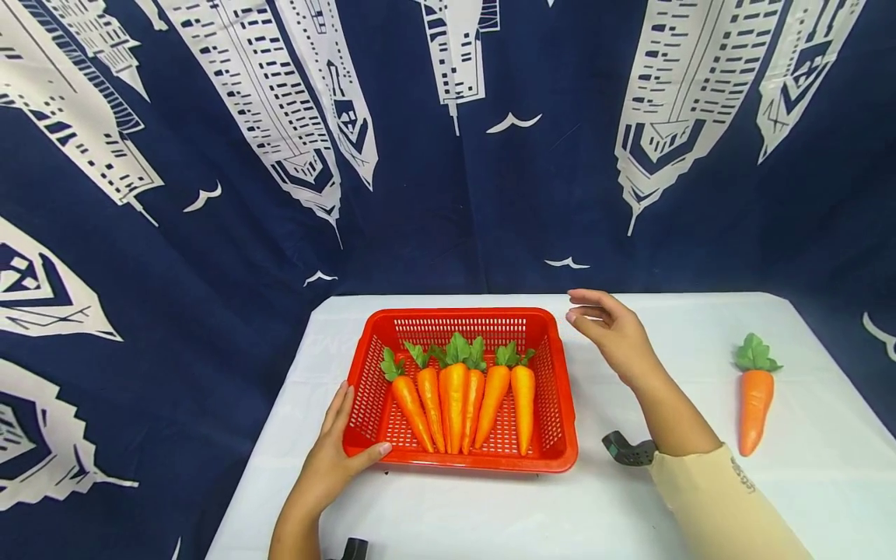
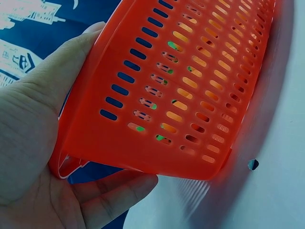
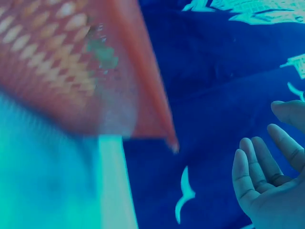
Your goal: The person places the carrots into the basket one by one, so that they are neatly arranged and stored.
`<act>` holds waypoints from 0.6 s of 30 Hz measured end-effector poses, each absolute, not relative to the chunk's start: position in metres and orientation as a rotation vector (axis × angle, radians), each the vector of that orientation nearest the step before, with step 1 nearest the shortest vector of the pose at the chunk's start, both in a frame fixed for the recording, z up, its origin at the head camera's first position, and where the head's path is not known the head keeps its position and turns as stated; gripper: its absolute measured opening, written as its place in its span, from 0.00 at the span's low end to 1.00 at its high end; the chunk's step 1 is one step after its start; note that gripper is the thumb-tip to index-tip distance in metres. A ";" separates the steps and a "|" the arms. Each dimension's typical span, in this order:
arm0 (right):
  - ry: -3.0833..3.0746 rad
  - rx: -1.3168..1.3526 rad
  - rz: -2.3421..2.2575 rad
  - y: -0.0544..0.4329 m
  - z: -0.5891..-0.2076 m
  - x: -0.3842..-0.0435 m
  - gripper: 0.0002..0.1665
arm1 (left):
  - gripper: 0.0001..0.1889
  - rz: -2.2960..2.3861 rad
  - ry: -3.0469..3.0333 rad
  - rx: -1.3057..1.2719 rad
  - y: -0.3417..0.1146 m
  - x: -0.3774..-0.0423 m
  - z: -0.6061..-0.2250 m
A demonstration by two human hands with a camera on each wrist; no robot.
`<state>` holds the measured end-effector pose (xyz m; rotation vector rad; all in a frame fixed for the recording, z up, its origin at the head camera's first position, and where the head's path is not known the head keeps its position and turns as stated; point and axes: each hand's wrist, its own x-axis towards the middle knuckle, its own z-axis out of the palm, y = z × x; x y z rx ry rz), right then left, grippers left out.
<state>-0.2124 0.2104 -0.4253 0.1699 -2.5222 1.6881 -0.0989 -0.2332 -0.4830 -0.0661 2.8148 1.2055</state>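
A red plastic basket [image 1: 462,465] with slotted walls holds several orange toy carrots [image 1: 456,404], laid side by side with their green tops toward the far wall. My left hand [image 1: 330,465] grips its near left corner, the thumb along the front rim and the fingers at the left side. In the left wrist view, that hand's fingers [image 2: 121,193] reach around the basket's corner. Just right of the basket, my right hand [image 1: 616,334] is raised with relaxed, slightly bent fingers and holds nothing. The right wrist view shows its fingers apart from the blurred basket wall [image 3: 128,86].
A single carrot [image 1: 756,408] with a leafy top lies on the white table [image 1: 476,517] at the right, beyond my right forearm. Behind the table hangs a dark blue cloth [image 1: 420,225] printed with white buildings and birds.
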 end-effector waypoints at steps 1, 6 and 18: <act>-2.531 0.160 1.656 0.216 -0.427 -0.212 0.29 | 0.61 1.206 2.815 -0.066 -0.233 -0.099 -0.483; -2.562 0.109 1.547 0.244 -0.437 -0.206 0.30 | 0.61 1.208 2.820 -0.071 -0.234 -0.099 -0.484; -2.619 0.027 1.400 0.303 -0.452 -0.195 0.32 | 0.62 1.221 2.814 -0.074 -0.234 -0.099 -0.485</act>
